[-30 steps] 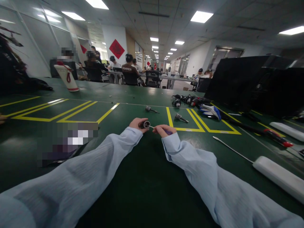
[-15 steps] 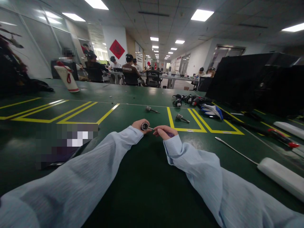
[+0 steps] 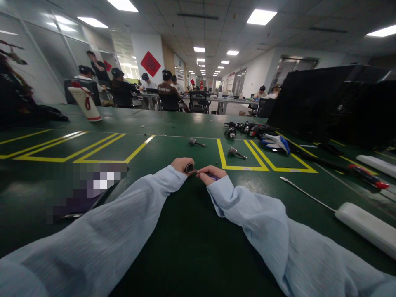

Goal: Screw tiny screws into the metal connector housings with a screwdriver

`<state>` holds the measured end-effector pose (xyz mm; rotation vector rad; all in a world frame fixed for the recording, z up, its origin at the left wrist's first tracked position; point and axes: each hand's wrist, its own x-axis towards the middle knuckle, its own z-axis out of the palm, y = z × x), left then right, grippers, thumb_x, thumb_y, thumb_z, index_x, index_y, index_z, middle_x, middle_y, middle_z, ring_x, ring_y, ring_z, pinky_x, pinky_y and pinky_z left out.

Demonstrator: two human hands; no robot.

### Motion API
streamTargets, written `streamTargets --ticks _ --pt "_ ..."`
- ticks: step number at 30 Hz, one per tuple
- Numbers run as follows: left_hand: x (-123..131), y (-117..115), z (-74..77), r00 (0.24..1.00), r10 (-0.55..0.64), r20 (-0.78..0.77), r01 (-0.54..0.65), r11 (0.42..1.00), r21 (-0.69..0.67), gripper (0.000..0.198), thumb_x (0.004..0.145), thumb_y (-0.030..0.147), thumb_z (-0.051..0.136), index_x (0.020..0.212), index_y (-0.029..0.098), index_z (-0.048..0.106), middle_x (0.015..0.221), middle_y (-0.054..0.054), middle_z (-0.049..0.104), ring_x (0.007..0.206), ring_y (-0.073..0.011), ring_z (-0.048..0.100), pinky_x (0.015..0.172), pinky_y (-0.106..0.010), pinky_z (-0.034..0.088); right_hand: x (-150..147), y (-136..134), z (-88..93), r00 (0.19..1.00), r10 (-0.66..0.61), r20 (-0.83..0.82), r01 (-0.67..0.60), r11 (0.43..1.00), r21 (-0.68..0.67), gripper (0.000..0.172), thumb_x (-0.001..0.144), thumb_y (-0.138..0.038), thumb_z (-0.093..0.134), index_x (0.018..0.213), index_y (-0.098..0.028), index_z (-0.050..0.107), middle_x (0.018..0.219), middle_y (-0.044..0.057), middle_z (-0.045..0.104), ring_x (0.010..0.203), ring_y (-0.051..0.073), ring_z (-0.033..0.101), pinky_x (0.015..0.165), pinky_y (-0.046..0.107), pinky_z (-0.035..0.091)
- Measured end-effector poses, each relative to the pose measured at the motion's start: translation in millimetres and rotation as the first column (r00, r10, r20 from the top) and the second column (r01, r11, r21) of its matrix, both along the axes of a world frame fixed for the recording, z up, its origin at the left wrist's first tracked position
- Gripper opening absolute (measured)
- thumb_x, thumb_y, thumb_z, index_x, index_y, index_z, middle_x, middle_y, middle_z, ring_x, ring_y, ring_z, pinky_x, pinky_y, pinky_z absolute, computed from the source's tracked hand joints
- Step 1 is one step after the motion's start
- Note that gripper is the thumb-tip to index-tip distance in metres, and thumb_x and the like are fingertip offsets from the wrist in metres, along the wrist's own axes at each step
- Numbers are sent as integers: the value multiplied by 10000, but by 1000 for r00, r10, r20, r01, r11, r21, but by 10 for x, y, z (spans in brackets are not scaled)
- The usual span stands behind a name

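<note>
My left hand [image 3: 181, 164] is closed around a small dark metal cylinder [image 3: 189, 168], its open end facing me. My right hand [image 3: 208, 173] pinches a thin tool with a purple handle [image 3: 213, 177], and the tool's tip reaches the mouth of the cylinder. Both hands rest low over the green table [image 3: 185, 231], touching each other at the fingers. Both forearms wear pale blue sleeves.
Two similar metal parts with shafts [image 3: 194, 142] [image 3: 235, 153] lie beyond my hands by yellow floor-tape lines. Further right are a pile of dark parts [image 3: 244, 129], a blue-white glove [image 3: 275, 143], a red-handled screwdriver [image 3: 365, 175] and white bars [image 3: 365, 225]. A white bottle [image 3: 85, 103] stands far left. People sit at distant desks.
My right hand has closed in on the left, so the tool's bare shaft between them is now almost hidden. Both hands sit a little lower in view.
</note>
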<state>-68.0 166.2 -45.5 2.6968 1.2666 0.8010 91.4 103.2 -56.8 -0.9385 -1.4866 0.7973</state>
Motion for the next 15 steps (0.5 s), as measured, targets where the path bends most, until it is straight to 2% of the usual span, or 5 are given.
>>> streamTargets --ticks 2,5,9,12,15 --pt "6 -15 14 999 -22 -23 22 1000 20 136 647 313 538 665 179 525 651 3 550 621 -125 511 584 -214 388 28 25 13 980 92 -179 -116 985 -128 88 607 -220 582 642 -167 644 608 29 666 563 147 603 582 285 495" --pt "21 -44 21 999 -41 20 40 999 30 143 662 320 525 654 177 518 648 4 549 617 -122 510 586 -213 392 90 79 36 867 202 -456 -350 898 -268 77 571 -188 599 617 -146 644 567 26 669 514 133 603 558 277 502" --pt "39 -68 8 993 -56 99 56 998 8 151 659 321 518 649 171 508 626 10 535 581 -111 494 560 -205 386 140 129 47 777 246 -580 -485 820 -303 73 574 -165 585 621 -147 638 565 28 672 499 121 598 559 278 496" --pt "41 -65 -1 995 -37 88 36 999 12 152 664 321 512 655 170 508 628 8 536 580 -112 495 554 -205 381 122 100 41 810 255 -529 -442 857 -264 63 596 -182 584 626 -160 635 582 18 672 512 117 597 562 268 489" --pt "36 -48 4 1000 -25 -9 26 999 37 139 670 309 515 657 170 513 632 1 542 597 -122 508 566 -212 380 73 31 25 942 167 -292 -219 963 -155 61 613 -191 588 632 -167 641 598 14 666 546 129 596 575 271 485"
